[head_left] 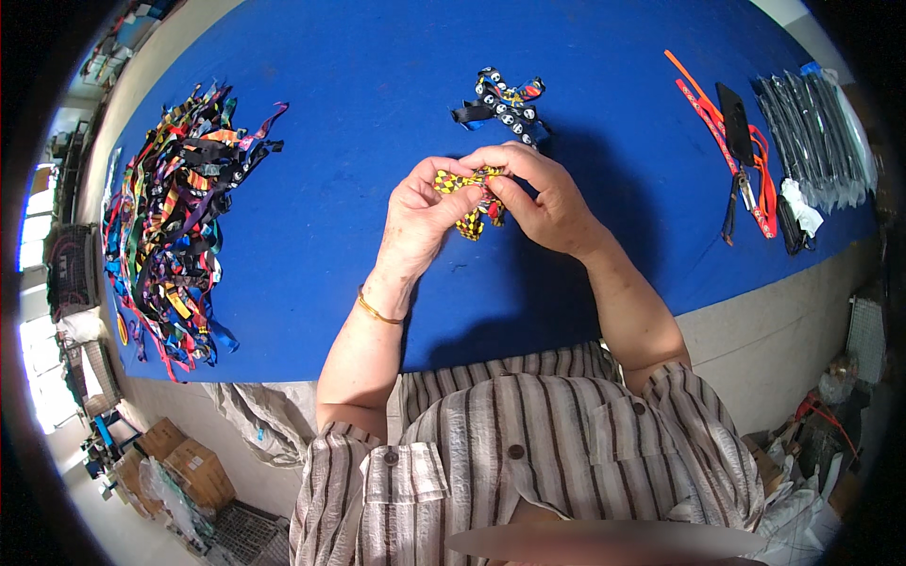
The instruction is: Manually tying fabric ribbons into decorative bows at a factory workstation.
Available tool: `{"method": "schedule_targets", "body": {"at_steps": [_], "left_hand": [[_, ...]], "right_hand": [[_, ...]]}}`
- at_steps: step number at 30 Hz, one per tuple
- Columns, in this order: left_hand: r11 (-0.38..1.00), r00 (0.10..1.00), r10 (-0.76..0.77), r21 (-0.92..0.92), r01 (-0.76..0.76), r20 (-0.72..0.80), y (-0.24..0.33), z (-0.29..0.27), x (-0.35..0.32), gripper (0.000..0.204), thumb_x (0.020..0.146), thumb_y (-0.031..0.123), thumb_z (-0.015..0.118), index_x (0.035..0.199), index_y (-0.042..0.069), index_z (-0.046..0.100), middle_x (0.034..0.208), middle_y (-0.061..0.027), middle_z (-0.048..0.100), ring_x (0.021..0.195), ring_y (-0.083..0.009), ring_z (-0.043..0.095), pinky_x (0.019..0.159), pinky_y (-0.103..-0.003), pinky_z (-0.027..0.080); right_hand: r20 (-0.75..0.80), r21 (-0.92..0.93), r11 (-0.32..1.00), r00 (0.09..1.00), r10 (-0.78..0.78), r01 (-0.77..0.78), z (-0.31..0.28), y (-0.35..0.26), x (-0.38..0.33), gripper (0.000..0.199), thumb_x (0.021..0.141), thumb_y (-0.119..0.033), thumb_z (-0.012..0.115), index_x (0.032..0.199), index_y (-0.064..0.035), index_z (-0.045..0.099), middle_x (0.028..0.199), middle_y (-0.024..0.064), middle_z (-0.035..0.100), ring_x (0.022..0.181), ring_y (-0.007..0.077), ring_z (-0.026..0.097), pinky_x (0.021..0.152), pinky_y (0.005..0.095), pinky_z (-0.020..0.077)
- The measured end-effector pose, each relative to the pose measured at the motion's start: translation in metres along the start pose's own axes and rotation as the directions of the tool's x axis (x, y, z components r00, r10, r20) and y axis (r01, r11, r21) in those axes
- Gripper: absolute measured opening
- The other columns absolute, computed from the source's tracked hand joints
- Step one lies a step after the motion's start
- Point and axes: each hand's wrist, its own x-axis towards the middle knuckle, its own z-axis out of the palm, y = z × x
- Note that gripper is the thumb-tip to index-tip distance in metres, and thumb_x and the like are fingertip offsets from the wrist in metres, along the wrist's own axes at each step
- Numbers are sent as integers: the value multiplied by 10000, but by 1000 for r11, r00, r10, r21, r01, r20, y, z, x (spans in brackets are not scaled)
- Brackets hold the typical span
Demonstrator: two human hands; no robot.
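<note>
Over the middle of the blue table, my left hand (427, 200) and my right hand (536, 196) meet on a yellow, black and red patterned fabric strap (469, 224). The strap is bunched and folded, and both thumbs press on it from above. Part of it hangs below my fingers, and the rest is covered by them. Just beyond my hands lies a small bunch of black straps with white round prints (510, 108), with some red, blue and yellow print among them. It rests on the table, apart from my fingers or nearly so.
A large heap of multicoloured straps (175, 226) covers the table's left side. On the right lie a black phone (734, 123), orange lanyards (766, 179) with a metal clip, and a row of dark plastic-wrapped packs (816, 137). Cardboard boxes (193, 472) stand on the floor at lower left.
</note>
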Motion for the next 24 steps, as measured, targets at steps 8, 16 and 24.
{"method": "schedule_targets", "body": {"at_steps": [8, 16, 24], "left_hand": [[987, 994, -44, -148, 58, 98, -2, -8, 0, 238, 883, -16, 670, 1105, 14, 589, 994, -84, 680, 885, -127, 659, 815, -270, 540], [983, 997, 60, 174, -52, -44, 1, 5, -5, 224, 887, -2, 690, 1083, 18, 583, 965, -54, 675, 849, -96, 641, 757, -222, 523], [941, 992, 111, 327, -83, -68, -6, 12, -6, 190, 897, 21, 691, 1049, 32, 577, 927, -24, 662, 823, -64, 615, 713, -208, 511]], "right_hand": [[-14, 155, 982, 994, 110, -107, -1, -3, -2, 239, 932, -30, 497, 1139, -12, 616, 1088, 105, 667, 1008, 191, 640, 922, 322, 493], [-5, 215, 950, 972, 235, -228, 6, 1, -5, 190, 980, -48, 464, 1108, -20, 601, 1007, 71, 654, 935, 134, 614, 852, 280, 494], [-105, 224, 944, 957, 270, -241, 16, 6, -7, 184, 984, -28, 448, 1111, -29, 580, 1037, 64, 637, 917, 116, 592, 824, 270, 487]]}}
